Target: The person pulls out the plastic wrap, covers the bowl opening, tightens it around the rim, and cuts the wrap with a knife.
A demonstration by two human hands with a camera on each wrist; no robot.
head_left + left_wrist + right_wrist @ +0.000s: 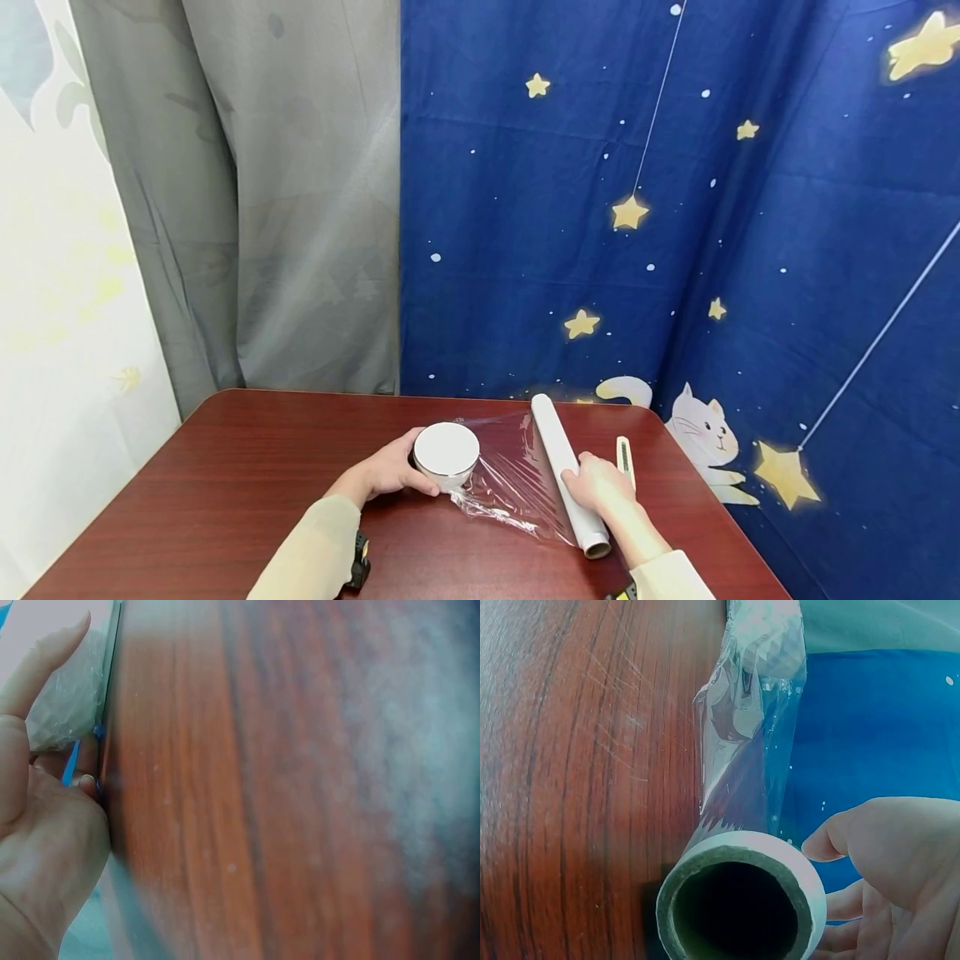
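My left hand (392, 468) grips a round container with a flat white top (447, 448), thumb on the near side and fingers round the far side. In the left wrist view crinkled clear film (67, 705) covers the container's side. From there cling film (513, 475) stretches right to its roll (558, 467), which lies slanted on the table. My right hand (602, 483) holds the roll from the right, near its middle. The roll's hollow core end (735, 911) faces the right wrist camera.
Just beyond the right hand lies a pale utility knife (625, 457), partly hidden by it. The reddish-brown wooden table (300, 433) has rounded far corners. Behind it hang a grey curtain (315, 208) and a blue curtain with stars (510, 250).
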